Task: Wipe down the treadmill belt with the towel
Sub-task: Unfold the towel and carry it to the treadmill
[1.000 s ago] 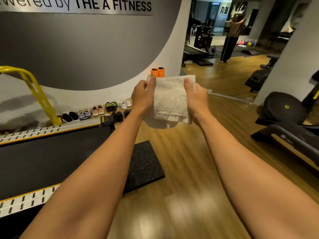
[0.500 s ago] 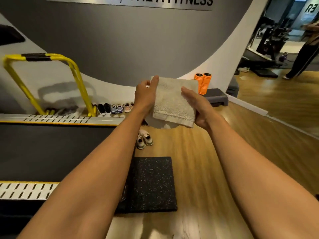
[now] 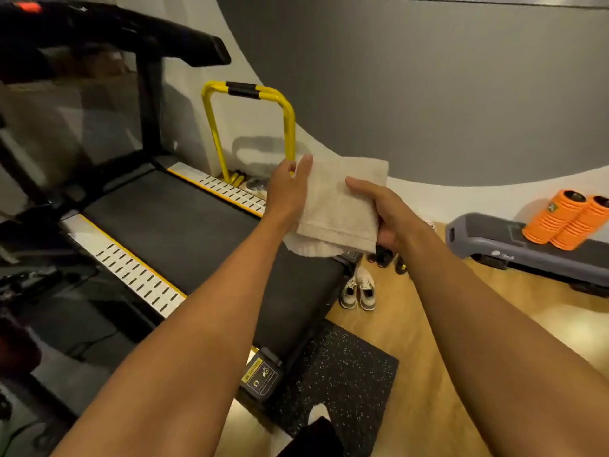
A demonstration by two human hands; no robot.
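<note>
A folded off-white towel [image 3: 339,206] hangs in the air between both hands, above the rear end of the treadmill. My left hand [image 3: 286,189] pinches its left edge near the top. My right hand [image 3: 385,212] grips its right side, thumb across the front. The black treadmill belt [image 3: 184,232] runs from lower right up to the left, flanked by silver slotted side rails [image 3: 138,275] with yellow trim. The towel is clear of the belt.
The treadmill's black console and upright [image 3: 148,94] rise at upper left. A yellow rail [image 3: 250,94] stands behind the treadmill. A speckled black mat [image 3: 339,374] lies at the belt's end, white shoes [image 3: 357,291] beside it. A grey step platform [image 3: 527,245] carries two orange foam rollers [image 3: 566,222].
My view has swung left and down, bringing the treadmill belt and console into sight. Both hands still hold the towel, which now hangs over the treadmill's rear end.
</note>
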